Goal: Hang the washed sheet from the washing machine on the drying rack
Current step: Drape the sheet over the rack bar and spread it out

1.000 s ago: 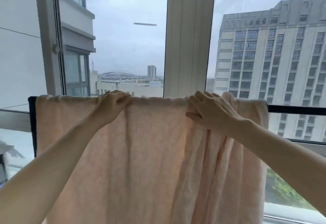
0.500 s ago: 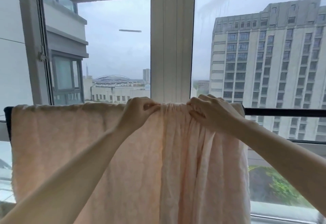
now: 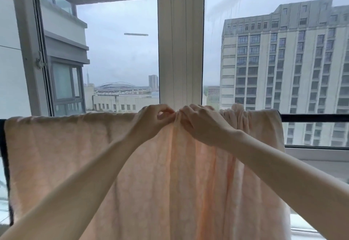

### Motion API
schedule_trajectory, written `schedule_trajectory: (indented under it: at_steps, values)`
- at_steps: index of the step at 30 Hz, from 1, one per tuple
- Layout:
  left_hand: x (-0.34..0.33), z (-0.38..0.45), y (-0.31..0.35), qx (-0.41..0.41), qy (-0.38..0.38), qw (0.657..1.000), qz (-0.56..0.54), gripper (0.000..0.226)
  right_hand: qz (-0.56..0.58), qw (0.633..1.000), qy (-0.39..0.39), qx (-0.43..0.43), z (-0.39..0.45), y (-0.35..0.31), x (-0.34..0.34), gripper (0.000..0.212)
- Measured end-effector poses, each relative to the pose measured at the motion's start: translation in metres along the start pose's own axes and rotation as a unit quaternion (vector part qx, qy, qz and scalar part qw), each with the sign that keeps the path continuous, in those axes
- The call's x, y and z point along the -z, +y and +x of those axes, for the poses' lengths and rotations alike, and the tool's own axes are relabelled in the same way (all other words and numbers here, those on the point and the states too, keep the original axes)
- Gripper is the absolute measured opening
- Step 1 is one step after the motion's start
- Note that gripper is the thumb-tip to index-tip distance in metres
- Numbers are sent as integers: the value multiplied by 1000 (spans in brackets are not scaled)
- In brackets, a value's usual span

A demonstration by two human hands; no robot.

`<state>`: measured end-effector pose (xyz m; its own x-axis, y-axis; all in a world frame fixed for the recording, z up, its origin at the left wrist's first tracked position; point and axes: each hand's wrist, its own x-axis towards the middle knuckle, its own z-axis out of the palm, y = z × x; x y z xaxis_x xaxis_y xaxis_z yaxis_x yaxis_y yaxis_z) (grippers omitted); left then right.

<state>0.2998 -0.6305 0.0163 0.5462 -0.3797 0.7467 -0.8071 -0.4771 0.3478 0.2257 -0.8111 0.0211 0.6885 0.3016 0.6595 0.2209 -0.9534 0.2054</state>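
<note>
Head view, taken facing a window. Pale pink sheet (image 3: 79, 164) found draped over black horizontal rail of drying rack (image 3: 313, 117), hanging down in front of white window frame (image 3: 181, 50). Left portion of sheet spread flat along the rail; right portion bunched into vertical folds, with a raised lump of cloth near the right end. Bare stretch of rail noted to the right of the sheet. Left hand (image 3: 153, 124) raised at the top edge near the centre, thumb and fingers curled and pinching a gathered fold. Right hand (image 3: 200, 124) just beside it, almost touching, fingers curled over and gripping the same gathered fold at the rail. Both forearms extended upward from the lower corners. Dark vertical edge (image 3: 4, 164) seen at the far left of the sheet; could not tell what it belonged to. Tall building (image 3: 283, 60) observed through the right pane.
</note>
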Motion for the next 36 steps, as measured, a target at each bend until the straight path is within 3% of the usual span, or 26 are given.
schedule_trajectory:
  at_steps: [3,7,11,15,23,32,36]
  values:
    - [5,-2,-7,13,22,1000,-5,40,-39,999,9,1,-10,14,-2,31]
    - [16,-5,-15,43,72,996,-7,19,-71,997,18,-27,-32,43,6,34]
    - [27,-8,-18,56,94,994,29,15,-83,995,33,-37,-49,60,16,41]
    - [25,-11,-13,47,89,994,50,3,-44,993,38,-107,-44,59,22,40]
    - [-10,-7,19,-48,5,996,75,27,-14,1000,-8,12,-10,8,4,28]
    - [9,-9,-13,-30,35,993,112,29,-163,984,-17,-72,-55,68,22,38]
    - [-3,-3,7,-23,23,993,111,30,-134,989,-13,-65,-72,82,34,40]
